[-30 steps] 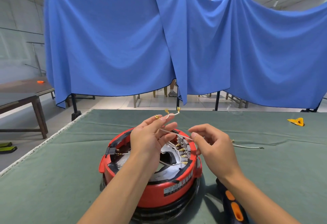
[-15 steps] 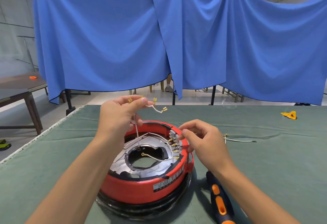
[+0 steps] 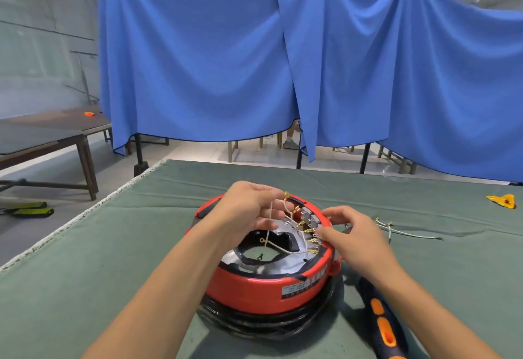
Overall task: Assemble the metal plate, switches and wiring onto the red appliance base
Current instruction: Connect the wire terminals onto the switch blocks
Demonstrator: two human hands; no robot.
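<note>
The red appliance base (image 3: 254, 288) stands upside down on the green table, with a silver metal plate (image 3: 285, 263) inside its rim. A row of switches with brass terminals (image 3: 310, 228) lines the right inner rim. My left hand (image 3: 249, 208) hovers over the base and pinches a bundle of thin white wires (image 3: 271, 217) tipped with brass connectors. My right hand (image 3: 351, 234) rests at the right rim, its fingertips at the switch terminals; whether it pinches a wire I cannot tell. One white wire (image 3: 283, 248) lies across the plate's opening.
Loose white wires (image 3: 402, 231) lie on the green table (image 3: 113, 259) right of the base. A black-and-orange screwdriver (image 3: 382, 322) lies at the front right. A yellow piece (image 3: 501, 201) sits far right. The table's left edge runs diagonally; blue curtains hang behind.
My left hand has come down and to the right with the wire bundle, now close over the switches. My right hand stays at the right rim.
</note>
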